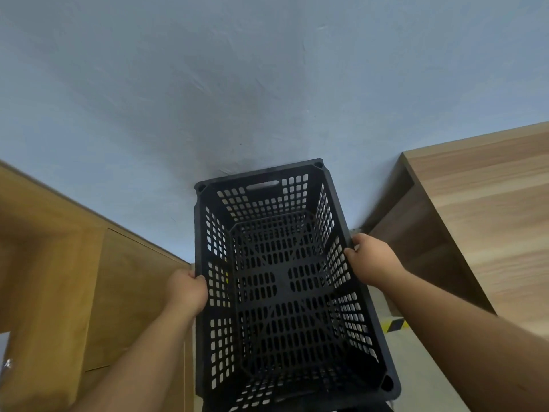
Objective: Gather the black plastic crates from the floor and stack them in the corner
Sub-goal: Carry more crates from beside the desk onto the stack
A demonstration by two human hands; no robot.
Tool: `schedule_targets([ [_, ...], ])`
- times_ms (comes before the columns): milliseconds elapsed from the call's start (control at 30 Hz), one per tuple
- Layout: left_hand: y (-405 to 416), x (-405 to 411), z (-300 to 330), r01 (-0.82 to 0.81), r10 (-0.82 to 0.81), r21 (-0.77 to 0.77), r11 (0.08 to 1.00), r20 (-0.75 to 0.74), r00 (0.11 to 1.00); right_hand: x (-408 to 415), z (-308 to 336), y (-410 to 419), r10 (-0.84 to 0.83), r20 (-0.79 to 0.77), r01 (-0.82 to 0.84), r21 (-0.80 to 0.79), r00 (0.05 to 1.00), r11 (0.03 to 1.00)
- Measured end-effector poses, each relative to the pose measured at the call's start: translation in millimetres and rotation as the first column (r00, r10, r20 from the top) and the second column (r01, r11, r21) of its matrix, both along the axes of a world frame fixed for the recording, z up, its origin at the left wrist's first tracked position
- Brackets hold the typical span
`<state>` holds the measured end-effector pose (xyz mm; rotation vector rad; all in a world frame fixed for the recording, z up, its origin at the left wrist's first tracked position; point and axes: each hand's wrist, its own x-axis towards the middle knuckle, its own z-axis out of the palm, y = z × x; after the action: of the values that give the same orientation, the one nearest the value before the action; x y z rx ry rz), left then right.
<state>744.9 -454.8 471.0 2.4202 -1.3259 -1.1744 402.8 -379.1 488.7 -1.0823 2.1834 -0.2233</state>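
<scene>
A black plastic crate point(276, 281) with perforated walls and floor fills the lower middle of the head view, open side up and empty. My left hand point(187, 292) grips its left long rim near the middle. My right hand point(371, 260) grips the right long rim a little farther back. The crate's far short end, with a handle slot, is close to the pale blue wall. Another dark edge shows under the crate's near end at the bottom of the frame; I cannot tell whether it is a second crate.
A brown wooden cabinet point(89, 278) stands close on the left. A light wooden desk or shelf unit point(475, 218) stands on the right. The pale blue wall point(237, 84) is straight ahead. Yellow-black tape point(395, 325) marks the floor at the right.
</scene>
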Motion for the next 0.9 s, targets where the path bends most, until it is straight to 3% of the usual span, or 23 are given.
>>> schedule_targets([
  [267, 8.4, -3.8, 12.2, 0.076, -0.074, -0.080, 0.994, 0.024, 0.997, 1.1, 15.1, 10.7, 0.000, -0.031, 0.002, 0.061, 1.000, 0.998],
  [433, 7.6, -25.3, 26.5, 0.241, -0.229, -0.117, 0.963, 0.110, 0.967, -8.6, 36.0, 26.6, -0.036, -0.044, 0.037, 0.025, 0.998, 0.999],
  [900, 42.4, -200.5, 73.5, 0.605, -0.608, -0.219, 0.766, 0.057, 0.792, -104.6, 75.1, 139.8, -0.299, -0.074, 0.293, -0.088, 0.951, 0.952],
])
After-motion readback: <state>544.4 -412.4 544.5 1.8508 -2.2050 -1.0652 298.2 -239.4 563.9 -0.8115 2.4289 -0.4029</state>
